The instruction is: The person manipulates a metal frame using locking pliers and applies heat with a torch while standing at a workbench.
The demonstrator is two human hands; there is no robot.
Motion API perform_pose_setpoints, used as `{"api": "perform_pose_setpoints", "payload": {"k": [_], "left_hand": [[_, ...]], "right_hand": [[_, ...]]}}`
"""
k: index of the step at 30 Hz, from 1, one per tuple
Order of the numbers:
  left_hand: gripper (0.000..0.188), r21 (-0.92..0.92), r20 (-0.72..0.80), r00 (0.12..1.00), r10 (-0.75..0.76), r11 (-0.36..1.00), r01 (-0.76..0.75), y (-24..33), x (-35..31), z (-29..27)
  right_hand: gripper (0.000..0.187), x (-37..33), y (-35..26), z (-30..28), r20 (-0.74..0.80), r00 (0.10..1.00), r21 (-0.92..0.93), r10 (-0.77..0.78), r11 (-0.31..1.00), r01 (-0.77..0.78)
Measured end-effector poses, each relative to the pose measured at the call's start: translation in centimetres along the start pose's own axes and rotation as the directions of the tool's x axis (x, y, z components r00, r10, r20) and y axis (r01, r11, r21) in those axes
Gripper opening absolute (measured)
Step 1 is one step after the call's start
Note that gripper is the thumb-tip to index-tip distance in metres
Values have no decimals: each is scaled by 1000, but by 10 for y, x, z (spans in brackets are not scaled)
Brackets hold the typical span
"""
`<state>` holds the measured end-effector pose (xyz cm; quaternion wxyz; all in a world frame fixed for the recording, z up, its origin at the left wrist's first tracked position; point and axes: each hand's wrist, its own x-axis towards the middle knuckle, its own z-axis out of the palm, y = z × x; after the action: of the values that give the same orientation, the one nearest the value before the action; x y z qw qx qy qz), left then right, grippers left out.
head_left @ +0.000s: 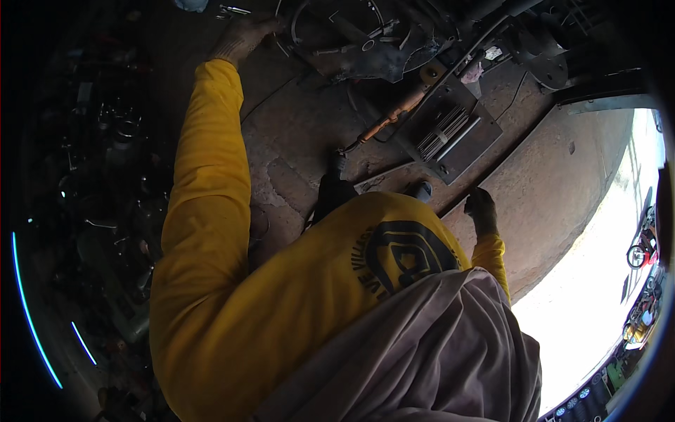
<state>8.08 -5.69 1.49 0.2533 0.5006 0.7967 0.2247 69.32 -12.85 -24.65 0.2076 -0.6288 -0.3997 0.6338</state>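
Observation:
My left hand [242, 40] reaches far forward to the dim floor at the upper left. Its fingers are drawn together beside thin metal pieces [283, 48]; what they hold, if anything, is too dark to make out. Out to the right, my right hand [481, 209] hangs over the floor with curled fingers and nothing visible in it. Between the hands lies an orange-handled tool [395, 114], like a welding electrode holder. Beside it, a bundle of thin grey rods [441, 133] and a lighter single rod [458, 138] rest on a dark metal plate [485, 126].
A dark crumpled sheet [373, 60] and a ring-shaped piece [295, 21] lie ahead. Shiny metal tools [234, 10] are beyond my left hand. Dark clutter [119, 133] fills the left side. A long straight edge [510, 156] crosses the floor at right, near sunlit ground [573, 302].

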Motion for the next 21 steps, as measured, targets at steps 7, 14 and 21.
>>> {"api": "perform_pose_setpoints", "payload": {"k": [7, 14, 21], "left_hand": [[31, -110, 73, 966, 247, 965, -238, -62, 63, 8], [23, 295, 56, 688, 724, 646, -704, -79, 97, 13], [13, 419, 68, 460, 886, 393, -819, -92, 107, 24]], "right_hand": [[28, -73, 63, 94, -293, 905, 302, 310, 928, -220], [38, -134, 64, 201, -226, 943, -13, 245, 967, -254], [36, -138, 98, 205, -285, 886, 303, 365, 911, -278]]}}
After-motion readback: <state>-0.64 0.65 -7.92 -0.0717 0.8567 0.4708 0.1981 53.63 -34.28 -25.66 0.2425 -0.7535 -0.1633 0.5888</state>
